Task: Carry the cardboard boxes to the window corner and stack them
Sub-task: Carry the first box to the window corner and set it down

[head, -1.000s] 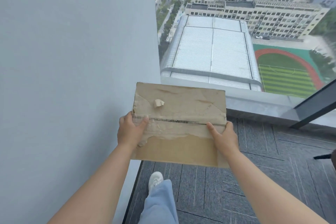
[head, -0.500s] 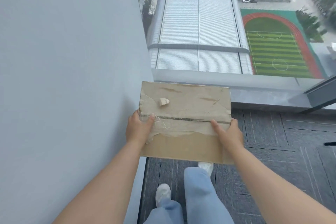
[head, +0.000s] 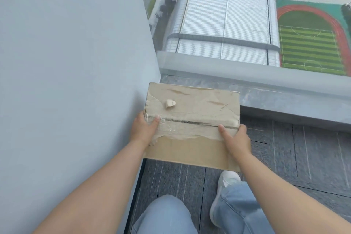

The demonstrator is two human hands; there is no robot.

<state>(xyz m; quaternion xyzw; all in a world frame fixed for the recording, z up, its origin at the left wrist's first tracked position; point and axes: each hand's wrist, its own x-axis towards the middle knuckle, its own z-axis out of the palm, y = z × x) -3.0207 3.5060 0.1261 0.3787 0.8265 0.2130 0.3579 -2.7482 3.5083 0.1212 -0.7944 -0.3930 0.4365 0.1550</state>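
Note:
A flat brown cardboard box [head: 191, 112] with torn tape and peeled paper on its top is held in the air in front of me, above the carpet beside the wall. My left hand [head: 144, 129] grips its left edge, thumb on top along the seam. My right hand [head: 235, 138] grips its right edge, thumb also on top. The fingers of both hands are hidden under the box. The box's far edge overlaps the grey window sill [head: 284, 99] in the corner.
A grey wall [head: 66, 81] runs close along my left and meets the floor-to-ceiling window [head: 228, 15] ahead. Dark grey carpet tiles [head: 303, 154] cover the floor. My legs in blue jeans and a white shoe [head: 226, 186] are below the box.
I have stepped closer to the window corner with the box, which now sits lower and nearer the sill. My right foot has come forward. Both hands keep the same grip.

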